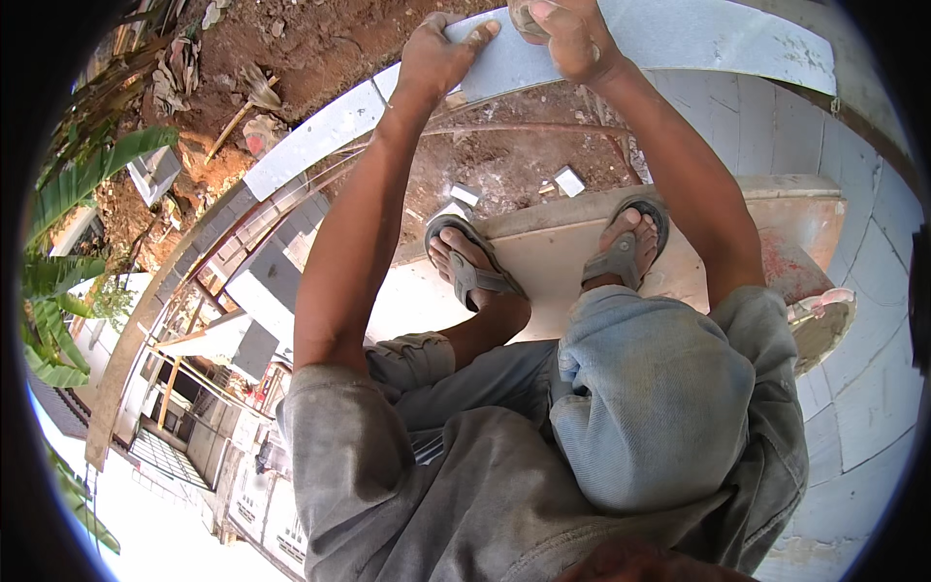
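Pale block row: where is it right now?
The pale block row arcs left to right across the upper head view, beyond the sandals, at the left hand and right hand.

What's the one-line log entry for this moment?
left hand: on pale block wall | right hand: holds greyish object, kind unclear | strap sandals: on board

Dusty grey shirt [524, 514], faded blue trousers [650, 417], grey sandals [613, 262]
The sleeves [339, 422] are short and creased; brownish smudges mark the right trouser knee [669, 373]; broad straps [482, 279] cross the sandals.
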A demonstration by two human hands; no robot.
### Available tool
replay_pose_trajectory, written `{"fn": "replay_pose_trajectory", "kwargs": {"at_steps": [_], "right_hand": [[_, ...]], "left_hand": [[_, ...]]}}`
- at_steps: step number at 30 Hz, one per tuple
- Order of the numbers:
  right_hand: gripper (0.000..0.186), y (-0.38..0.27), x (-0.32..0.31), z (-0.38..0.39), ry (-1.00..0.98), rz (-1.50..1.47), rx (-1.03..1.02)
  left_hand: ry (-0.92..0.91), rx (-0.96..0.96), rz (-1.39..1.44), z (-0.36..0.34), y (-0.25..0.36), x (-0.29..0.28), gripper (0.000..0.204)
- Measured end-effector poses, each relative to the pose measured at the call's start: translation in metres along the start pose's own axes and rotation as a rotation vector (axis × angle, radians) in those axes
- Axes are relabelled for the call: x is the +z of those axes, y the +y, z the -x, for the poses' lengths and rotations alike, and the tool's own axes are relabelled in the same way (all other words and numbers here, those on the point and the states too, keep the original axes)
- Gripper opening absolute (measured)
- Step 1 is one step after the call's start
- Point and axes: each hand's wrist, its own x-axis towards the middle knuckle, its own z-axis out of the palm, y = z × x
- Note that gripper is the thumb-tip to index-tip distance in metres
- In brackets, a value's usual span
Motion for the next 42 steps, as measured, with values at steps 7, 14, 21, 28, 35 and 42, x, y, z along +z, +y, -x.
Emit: {"fn": "replay_pose_trajectory", "kwargs": {"at_steps": [7,14,21,28,35,42], "right_hand": [[0.038,-0.003,0.005,0.015,0.080,-0.150,0.250],[0.040,0.019,-0.012,0.017,0.153,-0.070,0.150],[0.038,-0.073,-0.116,-0.016,0.584,1.051,0.108],[0.073,0.003,-0.164,0.042,0.239,1.453,0.820],[0.073,-0.041,-0.177,0.009,0.590,1.482,0.487],[0.072,-0.005,-0.162,0.047,0.408,1.410,0.856]], "left_hand": [[0.009,0.015,-0.014,0.007,-0.008,0.010,0.070],[0.017,0.005,-0.006,-0.001,0.007,0.002,0.066],[-0.024,-0.063,0.040,0.009,0.006,0.001,0.064],[-0.023,-0.052,0.018,0.005,0.014,0.001,0.064],[-0.033,-0.067,0.055,0.009,0.014,-0.001,0.064],[-0.032,-0.074,0.081,0.008,0.008,0.000,0.060]]}}
